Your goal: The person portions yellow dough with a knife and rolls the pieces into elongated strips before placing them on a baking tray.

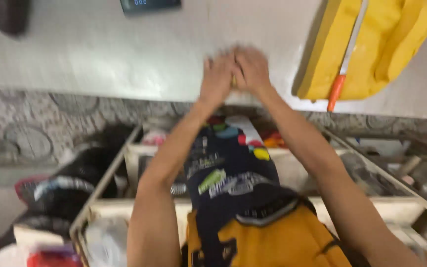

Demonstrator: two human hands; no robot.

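My left hand (pixel 217 74) and my right hand (pixel 253 69) are pressed together, palm to palm, over a white counter (pixel 100 54). Both arms reach forward from the bottom of the view. A sliver of a small yellowish thing (pixel 233 82) shows between the palms; motion blur hides what it is. The fingers of both hands are closed around it.
A yellow cutting board (pixel 371 49) lies at the right of the counter with an orange-handled knife (pixel 344 64) on it. A small digital scale (pixel 149 5) and a dark object (pixel 8 15) sit at the far edge. Below are open white drawers (pixel 292 168) of clutter and a patterned tile floor (pixel 25 128).
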